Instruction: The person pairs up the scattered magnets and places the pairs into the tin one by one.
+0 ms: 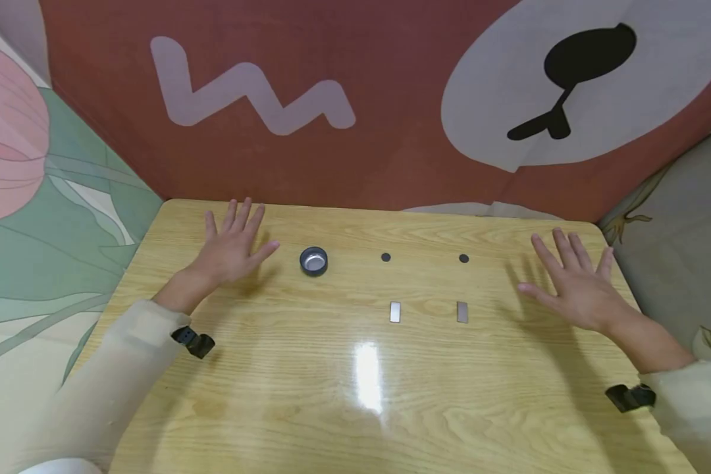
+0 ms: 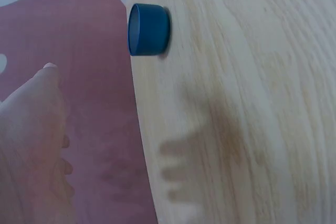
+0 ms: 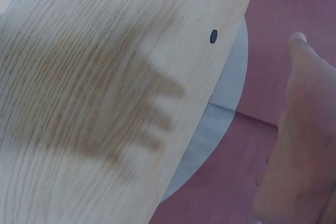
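Note:
My left hand [image 1: 230,253] is held above the table's left side, fingers spread and holding nothing. Nearest to it is a small round dark cup [image 1: 313,261] with a shiny metal inside; in the left wrist view the cup [image 2: 149,30] looks blue and stands apart from the hand [image 2: 34,145]. Over the right side hovers my right hand [image 1: 583,289], also spread and holding nothing. Between the hands lie two dark discs, one left [image 1: 386,257] and one right [image 1: 464,258]. Below them lie two small flat rectangular plates, a silvery one [image 1: 395,312] and a greyer one [image 1: 462,312].
The wood-grain table [image 1: 308,395] meets a red printed cloth wall [image 1: 391,158] at its far edge. Patterned cloth hangs at the left [image 1: 65,263] and grey cloth at the right [image 1: 675,230]. A light glare [image 1: 368,378] shows on the tabletop.

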`<state>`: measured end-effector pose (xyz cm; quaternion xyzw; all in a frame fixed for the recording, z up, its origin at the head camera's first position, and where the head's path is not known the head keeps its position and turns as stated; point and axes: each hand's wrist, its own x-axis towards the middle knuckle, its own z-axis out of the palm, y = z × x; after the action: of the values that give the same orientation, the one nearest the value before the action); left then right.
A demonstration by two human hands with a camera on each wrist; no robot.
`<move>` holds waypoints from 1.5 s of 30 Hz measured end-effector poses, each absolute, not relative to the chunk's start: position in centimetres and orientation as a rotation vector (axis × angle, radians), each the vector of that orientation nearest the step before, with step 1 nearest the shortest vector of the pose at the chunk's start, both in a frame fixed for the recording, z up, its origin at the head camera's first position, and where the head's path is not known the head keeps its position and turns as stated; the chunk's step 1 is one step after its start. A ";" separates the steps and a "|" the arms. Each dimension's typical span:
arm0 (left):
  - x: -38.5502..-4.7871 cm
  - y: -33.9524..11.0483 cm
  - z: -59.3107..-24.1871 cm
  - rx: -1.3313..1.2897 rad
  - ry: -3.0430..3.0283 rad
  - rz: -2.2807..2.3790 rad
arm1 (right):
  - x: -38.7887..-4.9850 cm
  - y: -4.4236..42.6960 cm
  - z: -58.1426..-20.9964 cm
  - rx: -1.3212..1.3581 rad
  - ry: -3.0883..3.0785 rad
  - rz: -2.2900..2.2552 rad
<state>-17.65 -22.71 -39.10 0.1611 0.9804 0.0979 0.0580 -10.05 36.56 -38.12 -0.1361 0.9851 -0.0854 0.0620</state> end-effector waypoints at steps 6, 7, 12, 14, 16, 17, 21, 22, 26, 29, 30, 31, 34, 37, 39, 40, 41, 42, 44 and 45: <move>-17.6 -21.6 -38.7 0.543 2.973 0.301 | -10.0 35.7 -37.8 -0.450 2.971 -0.265; -17.6 -21.4 -38.6 0.549 2.966 0.306 | -10.0 35.5 -37.7 -0.454 2.970 -0.262; -17.4 -20.0 -38.4 0.615 2.944 0.329 | -9.9 34.6 -37.5 -0.490 2.972 -0.252; -17.2 -19.4 -38.3 0.649 2.941 0.344 | -9.8 34.2 -37.5 -0.504 2.974 -0.244; -17.2 -18.7 -38.3 0.680 2.936 0.354 | -9.8 33.9 -37.6 -0.521 2.977 -0.244; -17.1 -18.3 -38.2 0.695 2.928 0.358 | -9.8 33.8 -37.6 -0.528 2.975 -0.250; -16.7 -16.9 -38.0 0.761 2.902 0.381 | -9.7 33.4 -37.7 -0.576 2.973 -0.299; -16.6 -16.6 -37.9 0.778 2.899 0.386 | -9.6 33.3 -37.7 -0.592 2.973 -0.315; -16.3 -15.7 -37.7 0.843 2.895 0.437 | -9.6 32.9 -37.8 -0.661 2.979 -0.378; -16.3 -15.1 -37.8 0.882 2.891 0.490 | -9.6 32.7 -37.9 -0.716 2.981 -0.423; -16.2 -14.9 -37.8 0.892 2.890 0.506 | -9.6 32.6 -37.9 -0.733 2.980 -0.439; -16.2 -14.7 -37.9 0.901 2.889 0.520 | -9.7 32.5 -37.9 -0.749 2.979 -0.453; -16.2 -14.0 -38.1 0.942 2.880 0.560 | -9.7 32.1 -38.1 -0.762 2.961 -0.500; -16.1 -13.2 -38.5 0.975 2.867 0.586 | -9.6 31.7 -38.3 -0.744 2.937 -0.531; -15.9 -12.6 -38.7 0.999 2.859 0.595 | -9.4 31.5 -38.4 -0.743 2.919 -0.555; -15.8 -12.4 -38.9 1.013 2.856 0.599 | -9.4 31.4 -38.5 -0.744 2.916 -0.563; -15.7 -12.1 -39.0 1.029 2.852 0.608 | -9.3 31.3 -38.6 -0.750 2.915 -0.570; -15.6 -11.9 -39.1 1.042 2.846 0.613 | -9.3 31.2 -38.7 -0.758 2.914 -0.577; -15.4 -11.4 -39.5 1.069 2.840 0.625 | -9.3 31.1 -39.0 -0.777 2.903 -0.598; -15.3 -11.2 -39.6 1.080 2.834 0.632 | -9.3 31.1 -39.1 -0.778 2.898 -0.606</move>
<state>-15.32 -11.18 -39.64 0.3484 0.9147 0.2039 0.0217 -9.27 31.06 -39.13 -0.2540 0.9459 -0.1978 0.0399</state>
